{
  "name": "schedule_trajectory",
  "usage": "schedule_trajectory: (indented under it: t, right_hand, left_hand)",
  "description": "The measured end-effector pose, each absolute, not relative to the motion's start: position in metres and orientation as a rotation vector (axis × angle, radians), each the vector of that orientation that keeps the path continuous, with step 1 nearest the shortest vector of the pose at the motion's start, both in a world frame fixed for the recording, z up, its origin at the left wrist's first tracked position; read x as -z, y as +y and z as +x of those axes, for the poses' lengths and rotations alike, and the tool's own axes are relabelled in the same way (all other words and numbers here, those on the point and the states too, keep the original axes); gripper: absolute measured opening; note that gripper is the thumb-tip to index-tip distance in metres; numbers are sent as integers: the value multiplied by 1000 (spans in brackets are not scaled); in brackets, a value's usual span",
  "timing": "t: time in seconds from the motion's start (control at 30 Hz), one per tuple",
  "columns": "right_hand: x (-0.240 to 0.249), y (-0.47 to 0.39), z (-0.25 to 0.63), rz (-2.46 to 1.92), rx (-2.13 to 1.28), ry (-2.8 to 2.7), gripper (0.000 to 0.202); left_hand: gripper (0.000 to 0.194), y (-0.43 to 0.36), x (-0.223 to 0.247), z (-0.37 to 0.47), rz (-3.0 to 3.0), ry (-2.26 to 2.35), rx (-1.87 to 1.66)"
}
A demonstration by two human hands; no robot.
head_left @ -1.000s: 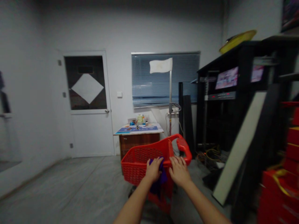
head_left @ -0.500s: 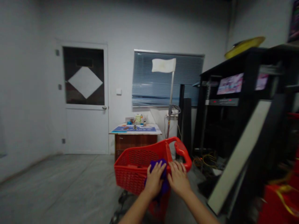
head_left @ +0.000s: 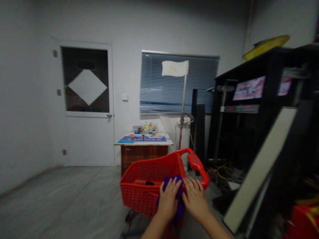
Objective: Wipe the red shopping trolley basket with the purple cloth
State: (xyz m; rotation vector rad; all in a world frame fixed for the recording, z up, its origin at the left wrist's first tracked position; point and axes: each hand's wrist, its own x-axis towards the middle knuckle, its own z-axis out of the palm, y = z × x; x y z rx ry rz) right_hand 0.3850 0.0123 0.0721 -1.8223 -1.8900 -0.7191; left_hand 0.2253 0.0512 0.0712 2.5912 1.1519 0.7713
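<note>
A: What's new in your view?
B: More of the red shopping cart's point(head_left: 138, 199) inside; a small dark item point(head_left: 150, 183) shows there now. At the cart's near rim, your left hand point(head_left: 168, 200) still holds the purple cloth point(head_left: 180, 207), fingers slightly spread. Your right hand point(head_left: 195, 199) sits just beside it, fingers narrow, near the handle point(head_left: 196, 163); can't tell if it grips.
A: Meaning?
B: Same hold, cloth kept at the rim, better look inside.
A: Text?
B: Beyond the cart, a blue sheet point(head_left: 147, 138) has pale characters, too small to read. Flag point(head_left: 175, 68) above the cart: none legible. Screen point(head_left: 249, 88) right of the cart: blurred. No brands readable.
</note>
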Motion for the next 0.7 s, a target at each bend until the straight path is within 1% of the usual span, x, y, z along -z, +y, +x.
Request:
schedule_trajectory:
  t: [0.23,0.5,0.7]
  right_hand:
    - [-72,12,384,-1840,774,-1885,53]
    - [-79,8,374,-1861,676,-1800,51]
    - [-86,3,363,-1929,589,-1783,51]
  left_hand:
    - [91,67,-62,207,2568,1226,-705]
    - [93,68,-67,210,2625,1117,-670]
    - [86,63,-67,212,2533,1338,-742]
